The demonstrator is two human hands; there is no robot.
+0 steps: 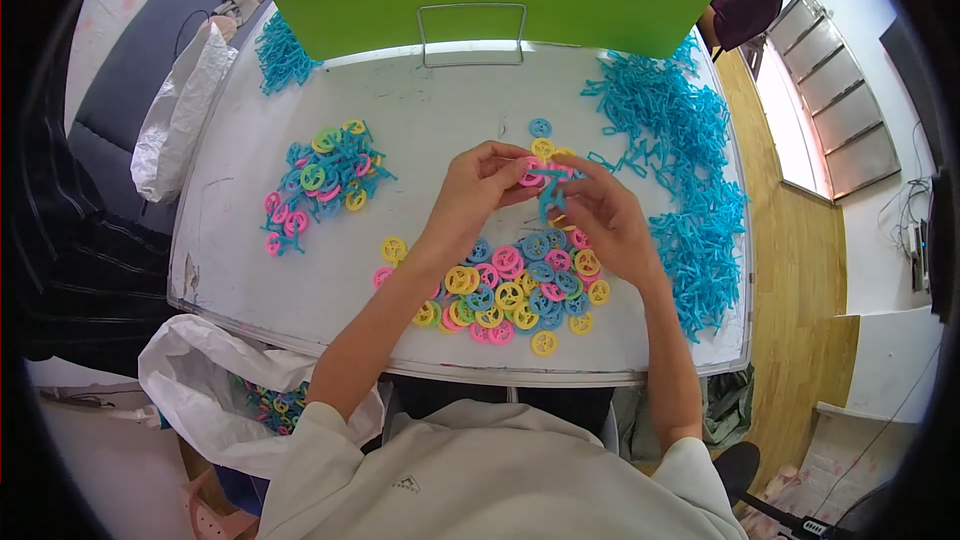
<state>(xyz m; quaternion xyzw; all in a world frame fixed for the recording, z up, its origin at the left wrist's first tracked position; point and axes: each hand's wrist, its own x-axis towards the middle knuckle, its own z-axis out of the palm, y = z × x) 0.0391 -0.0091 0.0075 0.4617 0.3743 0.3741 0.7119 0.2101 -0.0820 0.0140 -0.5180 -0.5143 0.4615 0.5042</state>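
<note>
Bare forearms rise from six o'clock over a white table, where the left hand pinches a pink wheel against a blue plastic frame gripped by the right hand. Loose coloured wheels lie just below; assembled pieces sit at nine o'clock, blue frames at three.
</note>
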